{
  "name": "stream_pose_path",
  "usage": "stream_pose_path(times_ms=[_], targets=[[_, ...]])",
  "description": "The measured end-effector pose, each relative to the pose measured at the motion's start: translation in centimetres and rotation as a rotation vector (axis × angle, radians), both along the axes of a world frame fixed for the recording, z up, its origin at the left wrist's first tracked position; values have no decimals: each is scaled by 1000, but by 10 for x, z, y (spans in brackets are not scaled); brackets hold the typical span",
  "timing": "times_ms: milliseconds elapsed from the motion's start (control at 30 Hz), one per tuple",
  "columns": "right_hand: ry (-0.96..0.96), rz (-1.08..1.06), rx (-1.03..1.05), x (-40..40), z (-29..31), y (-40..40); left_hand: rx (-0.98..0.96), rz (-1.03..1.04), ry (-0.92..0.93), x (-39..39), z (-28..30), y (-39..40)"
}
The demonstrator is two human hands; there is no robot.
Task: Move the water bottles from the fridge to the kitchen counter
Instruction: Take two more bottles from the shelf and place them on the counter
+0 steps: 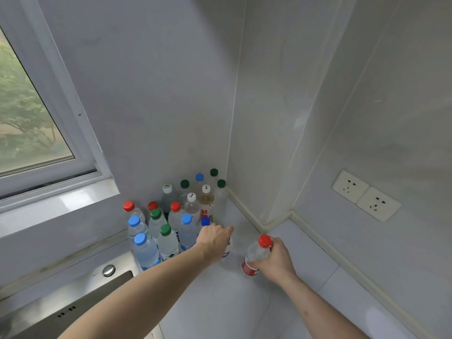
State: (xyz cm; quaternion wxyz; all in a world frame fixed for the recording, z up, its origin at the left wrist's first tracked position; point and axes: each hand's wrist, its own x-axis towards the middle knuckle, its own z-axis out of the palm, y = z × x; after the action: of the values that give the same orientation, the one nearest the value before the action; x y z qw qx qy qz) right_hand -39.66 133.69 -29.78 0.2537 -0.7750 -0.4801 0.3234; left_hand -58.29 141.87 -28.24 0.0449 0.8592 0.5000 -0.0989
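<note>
Here, at the corner of the white kitchen counter (305, 260), your right hand (277, 261) wraps its curled fingers around the clear body of a red-capped bottle (256, 255) with a red label, holding it tilted with its base at the counter surface. Your left hand (214, 238) reaches over a bottle with a purple-marked label (226, 252), knuckles up and fingers bent down around its top; most of that bottle is hidden beneath the hand. Just beside your left hand, toward the wall, a cluster of bottles (171, 221) stands upright with red, blue, green and white caps, packed into the corner. The red-capped bottle sits apart from that cluster, to its right. A steel sink (80, 297) lies at the lower left, below a window (29, 123); two wall sockets (365, 195) sit at the right.
</note>
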Motion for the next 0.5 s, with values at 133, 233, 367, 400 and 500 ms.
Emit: stream_pose_path(times_ms=[133, 233, 367, 400, 500], targets=[[-16, 5, 0, 3, 3, 24, 23, 24, 5, 7, -1, 22], [-48, 15, -5, 5, 0, 51, 20, 40, -14, 11, -4, 46], [-67, 8, -5, 2, -1, 85, 38, 67, 17, 13, -8, 69], [-64, 7, -6, 0, -1, 93, 35, 73, 20, 14, -9, 74], [-58, 1, -14, -3, -3, 113, 26, 93, 10, 14, -11, 87]])
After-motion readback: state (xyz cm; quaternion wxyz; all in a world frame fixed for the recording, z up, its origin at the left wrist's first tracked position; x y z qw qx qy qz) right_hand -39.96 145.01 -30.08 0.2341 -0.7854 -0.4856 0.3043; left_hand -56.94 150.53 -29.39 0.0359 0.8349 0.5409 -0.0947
